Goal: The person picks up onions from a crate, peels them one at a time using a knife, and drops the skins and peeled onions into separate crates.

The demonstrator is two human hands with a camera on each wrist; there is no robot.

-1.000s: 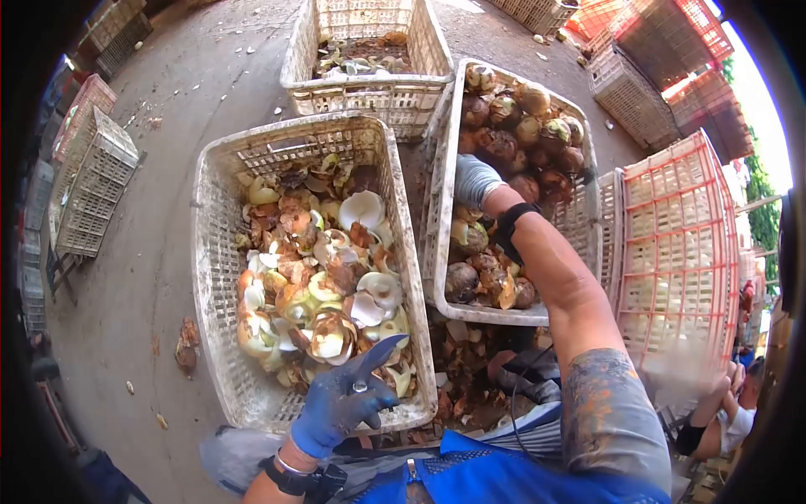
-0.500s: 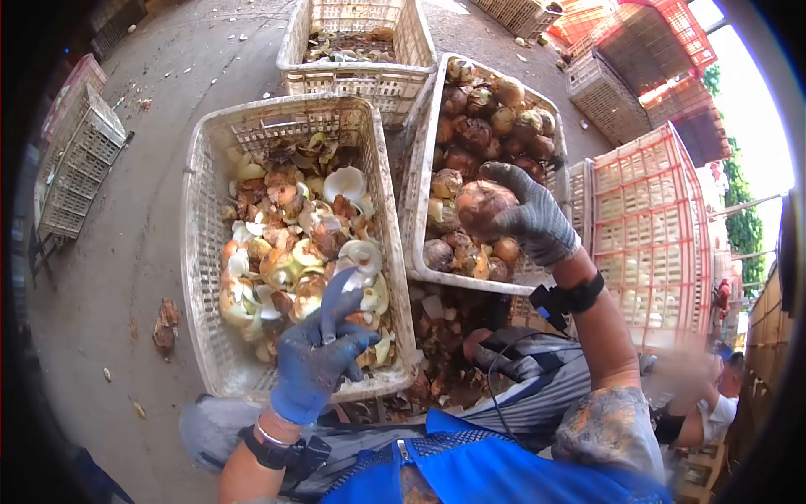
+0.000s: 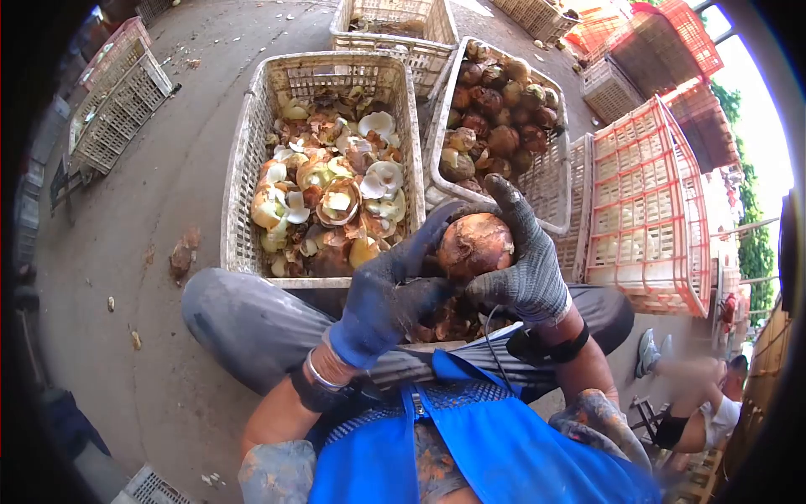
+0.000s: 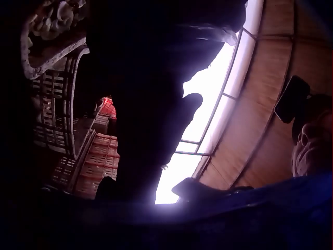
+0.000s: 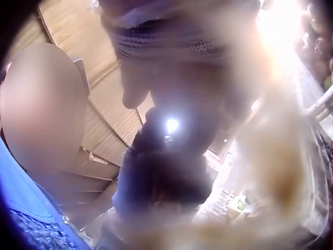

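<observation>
A brown-skinned onion (image 3: 476, 245) is held between both gloved hands, above the lap in the head view. My right hand (image 3: 531, 265), in a grey knitted glove, grips it from the right, thumb below and fingers above. From the left my left hand (image 3: 388, 286), in a dirty blue glove, curls its fingers around the onion's side. A small bright glint (image 5: 171, 125) shows at the left hand in the right wrist view; what makes it is unclear. The left wrist view shows the hands only as dark shapes.
A crate (image 3: 238, 193) of onion skins and peeled layers stands front left. Whole onions fill part of a second crate (image 3: 564, 193) at the right. Behind is a third crate (image 3: 395, 44); red-and-white crates (image 3: 646, 210) stand at far right. Another person's leg (image 3: 672, 367) shows lower right.
My right hand has lifted the onion out of the right crate and drawn it back toward the lap. My left hand has moved right from the skin crate to meet it.
</observation>
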